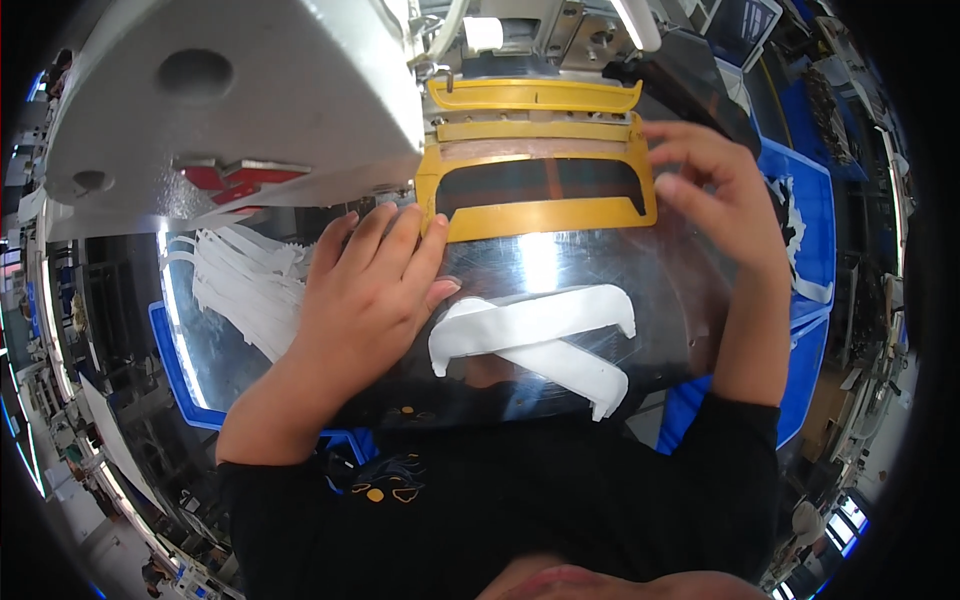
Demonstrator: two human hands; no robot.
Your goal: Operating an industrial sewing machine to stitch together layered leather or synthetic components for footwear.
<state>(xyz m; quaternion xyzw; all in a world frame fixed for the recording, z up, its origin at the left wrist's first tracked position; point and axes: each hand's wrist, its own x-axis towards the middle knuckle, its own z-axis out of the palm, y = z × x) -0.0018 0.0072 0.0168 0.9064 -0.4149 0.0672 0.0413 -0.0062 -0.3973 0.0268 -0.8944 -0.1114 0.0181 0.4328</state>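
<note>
A yellow frame-like template (545, 217) with a curved opening lies on the dark shiny work surface (400, 390). My left hand (370, 270) rests at its left side, fingers stretched out and fingertips at the yellow edge. Off the right edge, my right hand (715, 185) is raised with its fingers apart and bent, and nothing shows between them. Its fingertips are very close to the template; whether they touch is unclear. Nearer to me, two white curved strips (535, 318) with hooked ends lie crossed, one over the other. Behind the template is a narrower yellow piece (535, 95).
A large light-grey machine body (270, 90) overhangs the left. White strips (245, 280) lie piled beyond my left hand. Blue bins stand at the left (165, 360) and right (815, 200), the right one with white pieces inside. Metal machine parts (580, 40) rise at the back.
</note>
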